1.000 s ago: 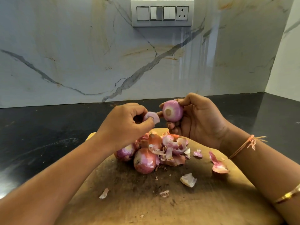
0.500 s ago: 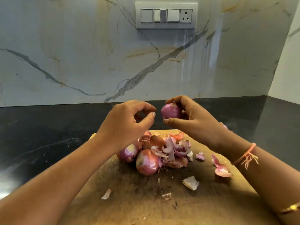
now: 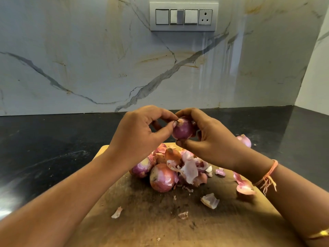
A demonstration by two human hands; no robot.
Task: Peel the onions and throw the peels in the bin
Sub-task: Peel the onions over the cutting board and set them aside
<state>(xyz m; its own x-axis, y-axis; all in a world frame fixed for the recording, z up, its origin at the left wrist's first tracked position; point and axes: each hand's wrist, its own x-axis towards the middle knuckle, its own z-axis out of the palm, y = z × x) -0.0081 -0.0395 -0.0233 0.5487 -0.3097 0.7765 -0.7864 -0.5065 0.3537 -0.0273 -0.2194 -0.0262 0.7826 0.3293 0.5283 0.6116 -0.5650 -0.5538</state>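
Above the wooden board [image 3: 156,221], head view: one onion [image 3: 183,130] held in the air between both hands, clear of the pile. Right hand [image 3: 213,145] cups it from the right, fingers [image 3: 192,112] curled over the top and thumb underneath. Left hand [image 3: 137,134] pinches at the dry tip on the onion's upper left, thumb and forefinger closed on it; whether a strip of skin has lifted is too small to tell. On the board below: two whole onions [image 3: 161,177] side by side, touching a heap of peels [image 3: 191,169], with loose scraps scattered nearer the person. One more onion [image 3: 244,139] sits off the board on the dark surface [image 3: 53,139], behind the right wrist. No bin in view. Handling, as judged: the bulb is firm, light and round, likely slick once the papery skin goes, so it wants a full cupped hold. The skin is thin and brittle and tears in bits; best taken at the tip or root end, where an edge stands proud. Several onions unpeeled, peels uncollected; task looks mid-way.
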